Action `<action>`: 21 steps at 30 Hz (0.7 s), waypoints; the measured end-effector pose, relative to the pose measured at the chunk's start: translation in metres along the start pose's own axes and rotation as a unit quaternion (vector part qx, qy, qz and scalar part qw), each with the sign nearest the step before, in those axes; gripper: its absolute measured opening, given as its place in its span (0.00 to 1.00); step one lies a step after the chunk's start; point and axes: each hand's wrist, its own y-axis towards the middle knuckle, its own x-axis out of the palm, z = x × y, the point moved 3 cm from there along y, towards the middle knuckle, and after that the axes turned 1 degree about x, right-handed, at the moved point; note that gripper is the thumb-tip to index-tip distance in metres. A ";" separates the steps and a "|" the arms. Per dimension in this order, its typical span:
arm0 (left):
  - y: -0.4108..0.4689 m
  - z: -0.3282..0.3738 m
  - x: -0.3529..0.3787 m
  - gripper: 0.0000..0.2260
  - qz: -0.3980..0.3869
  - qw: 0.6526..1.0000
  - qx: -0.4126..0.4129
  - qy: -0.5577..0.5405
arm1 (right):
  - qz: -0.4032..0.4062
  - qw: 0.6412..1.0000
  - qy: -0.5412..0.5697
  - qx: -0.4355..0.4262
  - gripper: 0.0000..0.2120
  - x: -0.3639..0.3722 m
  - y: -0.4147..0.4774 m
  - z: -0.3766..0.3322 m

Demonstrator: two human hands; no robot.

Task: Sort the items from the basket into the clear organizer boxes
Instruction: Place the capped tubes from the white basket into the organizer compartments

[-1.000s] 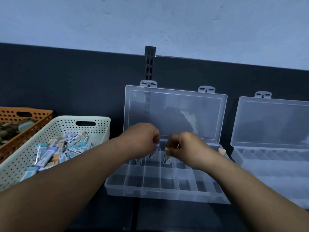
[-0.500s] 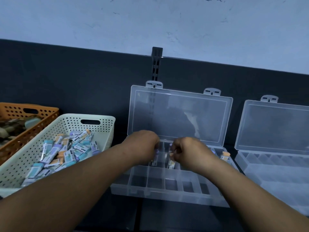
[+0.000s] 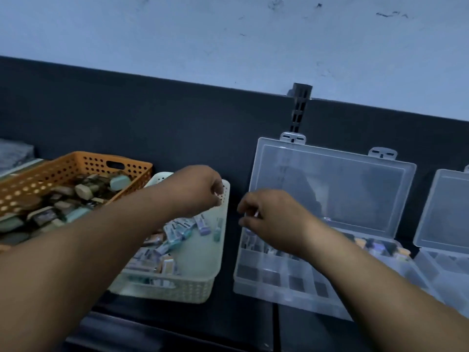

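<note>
Your left hand [image 3: 195, 191] hangs over the far right corner of the cream basket [image 3: 213, 270], fingers curled downward. Blur hides whether they pinch anything, so I cannot tell. Your right hand [image 3: 271, 219] is above the gap between that basket and the clear organizer box [image 3: 279, 283], its fingers also curled, and any grip there is unreadable too.

The small packets [image 3: 175, 232] lie heaped in the cream basket, partly covered by your left forearm. A few sorted pieces [image 3: 375, 246] sit in the organizer's back row. Your right forearm crosses its compartments and hides some.

The organizer's lid [image 3: 330, 189] stands open against the dark back panel [image 3: 152, 118]. An orange basket [image 3: 76, 163] of rounded blocks is just left of the cream one, and a second organizer [image 3: 446, 265] is at the right edge, all on the black tabletop [image 3: 228, 321]
</note>
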 end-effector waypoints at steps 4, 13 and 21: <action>-0.017 -0.042 0.005 0.09 -0.070 0.996 -0.055 0.002 | -0.031 0.999 -0.004 -0.030 0.11 0.030 0.023 -0.030; -0.031 -0.082 0.029 0.17 -0.163 0.984 -0.035 0.059 | -0.051 0.992 -0.111 -0.026 0.11 0.063 0.059 -0.064; -0.029 -0.087 0.044 0.09 -0.167 0.979 0.043 0.109 | -0.128 0.985 -0.107 0.047 0.12 0.092 0.075 -0.068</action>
